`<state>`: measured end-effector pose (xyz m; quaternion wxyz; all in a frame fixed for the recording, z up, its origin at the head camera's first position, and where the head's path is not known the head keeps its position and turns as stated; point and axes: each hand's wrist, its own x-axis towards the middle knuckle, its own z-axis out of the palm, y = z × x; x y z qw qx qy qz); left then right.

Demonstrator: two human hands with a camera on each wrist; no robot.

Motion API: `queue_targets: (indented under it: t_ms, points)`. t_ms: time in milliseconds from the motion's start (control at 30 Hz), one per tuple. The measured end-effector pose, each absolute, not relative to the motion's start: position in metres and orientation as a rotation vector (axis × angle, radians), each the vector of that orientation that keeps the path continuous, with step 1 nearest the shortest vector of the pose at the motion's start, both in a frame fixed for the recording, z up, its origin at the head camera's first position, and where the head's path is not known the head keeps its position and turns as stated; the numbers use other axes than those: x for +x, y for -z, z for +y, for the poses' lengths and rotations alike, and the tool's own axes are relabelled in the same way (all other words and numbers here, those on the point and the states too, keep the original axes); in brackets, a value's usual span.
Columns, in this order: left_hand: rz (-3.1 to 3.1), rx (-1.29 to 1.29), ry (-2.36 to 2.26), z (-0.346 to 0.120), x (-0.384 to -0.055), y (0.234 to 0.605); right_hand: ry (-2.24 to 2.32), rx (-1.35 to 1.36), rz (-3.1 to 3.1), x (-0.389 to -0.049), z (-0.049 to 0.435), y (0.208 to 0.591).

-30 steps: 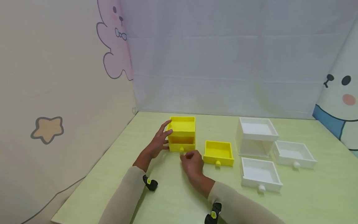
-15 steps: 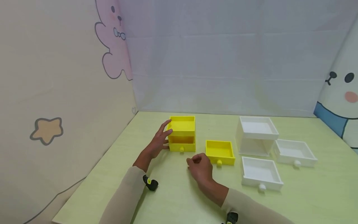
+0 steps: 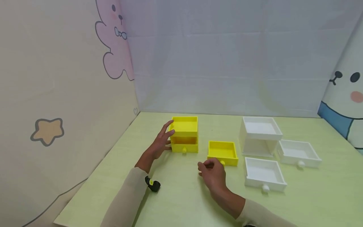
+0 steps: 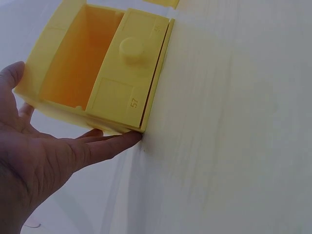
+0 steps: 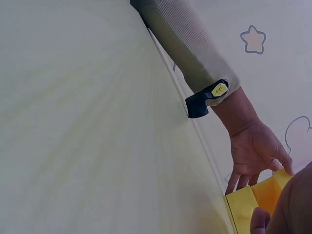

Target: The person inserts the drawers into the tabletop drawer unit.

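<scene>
Left fingers [image 4: 114, 146], one set: spread along the left side of the yellow cabinet [image 3: 185, 125], thumb at its upper front corner, one fingertip at its lower front corner. Right fingers [image 3: 214, 162], one set: curled in, thumb near the forefinger, in front of the yellow cabinet and to its right; contact with anything I cannot tell.

Yellow cabinet, one: upright, rimmed on top, with two bays. Upper bay [image 4: 80, 53], open at the front; lower bay filled by one fitted drawer [image 4: 114, 100], marked 57 and bearing one round knob [image 4: 131, 49].

Loose yellow drawer [image 3: 222, 148], one: just right of the yellow cabinet, upright, its knob partly behind my right fingers.

White cabinet [image 3: 262, 127], one: well to the right of the yellow cabinet, open-fronted.

White drawers, two, one knob each: a nearer drawer [image 3: 263, 171], right of the yellow cabinet and closer to me; a farther drawer [image 3: 299, 151], the rightmost piece from the yellow cabinet.

Bench [image 3: 170, 201], one: pale, beneath all the pieces.

Black wrist device [image 3: 153, 184], on my left sleeve [image 3: 127, 195], nearer me than the yellow cabinet.

Printed star [image 3: 47, 131], one: on the wall left of the yellow cabinet.
</scene>
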<state>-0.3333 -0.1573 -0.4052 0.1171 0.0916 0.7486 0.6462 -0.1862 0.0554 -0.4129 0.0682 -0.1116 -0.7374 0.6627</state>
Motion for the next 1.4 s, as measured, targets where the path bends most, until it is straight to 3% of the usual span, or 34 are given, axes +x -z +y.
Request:
queue_targets:
  t_ms: [733, 1400]
  points:
    - [2.198, 0.264, -1.886, -0.161, -0.331, 0.402, -1.884, -0.442, -2.265, -0.177, 0.078, 0.422]
    - [2.19, 0.259, -1.891, -0.156, -0.331, 0.403, -2.046, -0.536, -2.122, -0.184, 0.097, 0.43]
